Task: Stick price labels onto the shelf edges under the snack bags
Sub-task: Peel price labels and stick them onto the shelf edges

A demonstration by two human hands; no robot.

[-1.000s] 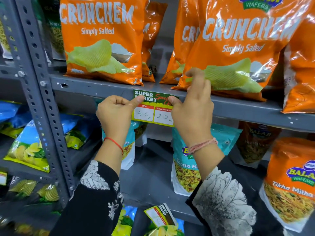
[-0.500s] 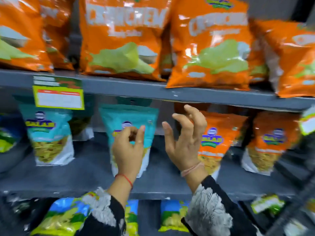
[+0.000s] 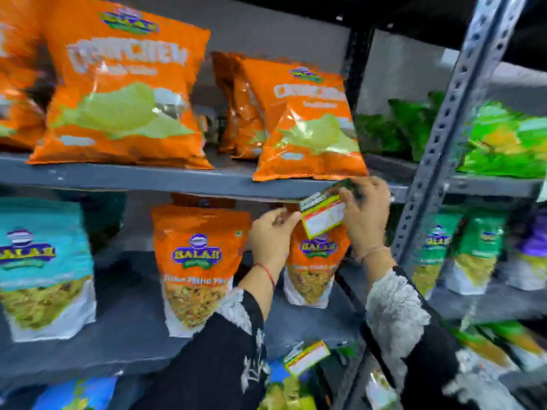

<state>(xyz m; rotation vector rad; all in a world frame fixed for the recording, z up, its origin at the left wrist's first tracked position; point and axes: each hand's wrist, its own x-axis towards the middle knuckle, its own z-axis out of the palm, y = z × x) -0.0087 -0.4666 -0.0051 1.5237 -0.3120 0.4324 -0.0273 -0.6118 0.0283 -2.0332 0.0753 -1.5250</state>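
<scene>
A green and yellow price label (image 3: 323, 213) with white price boxes hangs tilted at the grey shelf edge (image 3: 177, 180), below an orange Crunchem chip bag (image 3: 307, 125). My right hand (image 3: 365, 213) grips the label's upper right part. My left hand (image 3: 273, 232) pinches its lower left edge with thumb and fingers. A larger orange Crunchem bag (image 3: 121, 93) stands further left on the same shelf. The picture is blurred.
Orange Balaji pouches (image 3: 198, 261) and a teal pouch (image 3: 41, 261) stand on the shelf below. A perforated grey upright (image 3: 444, 119) rises just right of my hands, with green bags (image 3: 503, 140) beyond. Another price label (image 3: 306, 356) hangs on a lower shelf edge.
My view has swung right along the shelf. Both hands left the first stuck label, were empty and open half a second ago, and now hold another label near the right upright.
</scene>
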